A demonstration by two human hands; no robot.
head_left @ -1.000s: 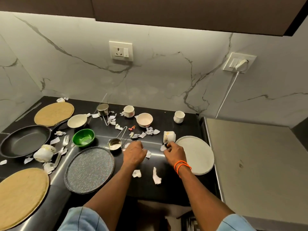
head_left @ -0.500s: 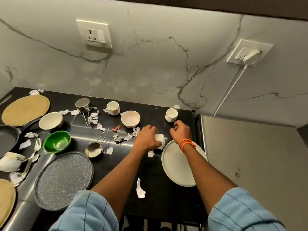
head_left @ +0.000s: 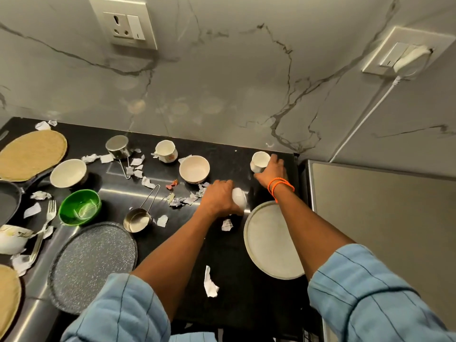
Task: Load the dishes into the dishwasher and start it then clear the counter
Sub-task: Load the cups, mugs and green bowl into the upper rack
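Loading is barely starting: left hand (head_left: pixel 219 197) is gripping a white cup (head_left: pixel 239 198), right hand (head_left: pixel 271 170) is grasping the far cup (head_left: pixel 259 161), table (head_left: pixel 237 280) staying littered

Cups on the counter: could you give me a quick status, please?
Left hand grips a white cup. Right hand on the back cup. Paper scraps litter the counter.
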